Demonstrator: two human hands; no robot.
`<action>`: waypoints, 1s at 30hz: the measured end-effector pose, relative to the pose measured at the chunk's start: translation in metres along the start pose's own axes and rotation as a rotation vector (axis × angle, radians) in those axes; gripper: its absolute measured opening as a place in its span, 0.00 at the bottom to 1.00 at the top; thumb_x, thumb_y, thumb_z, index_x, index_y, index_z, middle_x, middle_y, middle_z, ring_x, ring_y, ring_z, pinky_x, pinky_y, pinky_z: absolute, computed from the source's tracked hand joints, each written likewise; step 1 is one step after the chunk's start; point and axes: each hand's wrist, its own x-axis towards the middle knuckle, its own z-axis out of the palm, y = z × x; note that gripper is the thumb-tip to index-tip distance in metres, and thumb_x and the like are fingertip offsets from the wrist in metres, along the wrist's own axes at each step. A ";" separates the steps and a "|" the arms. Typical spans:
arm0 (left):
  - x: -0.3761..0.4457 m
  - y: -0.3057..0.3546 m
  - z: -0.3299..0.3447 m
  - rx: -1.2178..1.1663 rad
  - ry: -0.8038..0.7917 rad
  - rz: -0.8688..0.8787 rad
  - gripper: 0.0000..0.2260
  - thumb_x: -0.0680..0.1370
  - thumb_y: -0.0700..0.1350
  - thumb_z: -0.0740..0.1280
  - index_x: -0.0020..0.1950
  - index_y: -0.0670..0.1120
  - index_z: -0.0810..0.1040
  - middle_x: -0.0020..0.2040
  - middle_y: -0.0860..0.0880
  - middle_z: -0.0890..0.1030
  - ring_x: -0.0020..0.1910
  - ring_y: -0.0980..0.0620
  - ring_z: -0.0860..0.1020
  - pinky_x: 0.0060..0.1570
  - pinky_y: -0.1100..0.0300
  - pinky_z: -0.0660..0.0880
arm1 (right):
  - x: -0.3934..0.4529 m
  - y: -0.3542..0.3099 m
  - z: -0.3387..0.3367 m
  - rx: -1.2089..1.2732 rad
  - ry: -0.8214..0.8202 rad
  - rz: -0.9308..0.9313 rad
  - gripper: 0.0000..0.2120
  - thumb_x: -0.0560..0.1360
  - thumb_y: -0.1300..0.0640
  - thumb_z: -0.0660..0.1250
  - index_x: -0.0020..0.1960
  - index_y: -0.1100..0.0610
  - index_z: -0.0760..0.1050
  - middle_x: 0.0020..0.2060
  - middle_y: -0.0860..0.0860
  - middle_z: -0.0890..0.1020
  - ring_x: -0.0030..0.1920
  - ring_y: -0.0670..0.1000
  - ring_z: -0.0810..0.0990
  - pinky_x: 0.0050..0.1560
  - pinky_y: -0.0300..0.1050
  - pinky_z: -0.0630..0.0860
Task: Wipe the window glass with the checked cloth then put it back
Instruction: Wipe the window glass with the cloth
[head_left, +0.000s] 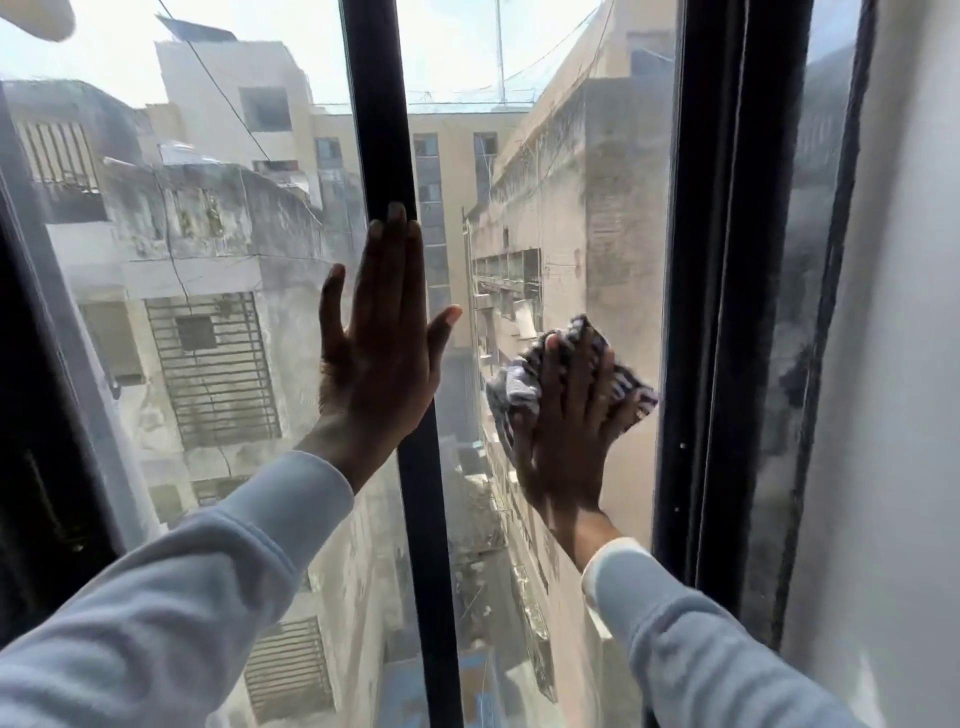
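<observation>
My right hand (569, 415) presses a crumpled dark-and-white checked cloth (631, 384) flat against the right pane of the window glass (571, 208), near the pane's right edge at mid height. The cloth sticks out on both sides of my fingers. My left hand (379, 338) lies flat with fingers spread over the black centre bar (384, 104) and the left pane (208, 260); it holds nothing. Both arms wear light grey sleeves.
A thick black frame post (717, 260) borders the right pane, with a narrow glass strip and a pale wall (893, 415) beyond it. A dark frame edge (31, 415) runs down the far left. Buildings and an alley show through the glass.
</observation>
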 end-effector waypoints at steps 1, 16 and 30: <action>0.000 0.001 0.000 -0.002 -0.001 -0.001 0.33 0.92 0.60 0.44 0.92 0.43 0.43 0.93 0.45 0.44 0.93 0.47 0.46 0.87 0.46 0.42 | -0.035 -0.003 0.004 0.009 -0.032 0.071 0.35 0.86 0.41 0.50 0.89 0.48 0.46 0.89 0.55 0.40 0.88 0.68 0.45 0.79 0.83 0.46; -0.001 0.000 0.001 -0.010 0.018 0.001 0.34 0.92 0.62 0.44 0.92 0.43 0.50 0.93 0.45 0.51 0.92 0.48 0.53 0.86 0.49 0.43 | -0.066 -0.008 0.014 0.050 -0.060 0.054 0.39 0.85 0.41 0.52 0.87 0.44 0.32 0.89 0.56 0.40 0.86 0.69 0.49 0.75 0.88 0.52; -0.001 0.001 -0.013 0.016 -0.110 0.016 0.34 0.91 0.63 0.39 0.92 0.44 0.42 0.93 0.46 0.44 0.93 0.48 0.46 0.88 0.50 0.38 | -0.059 0.006 -0.023 -0.012 -0.083 0.036 0.29 0.84 0.47 0.62 0.84 0.53 0.69 0.82 0.59 0.72 0.74 0.65 0.75 0.70 0.66 0.74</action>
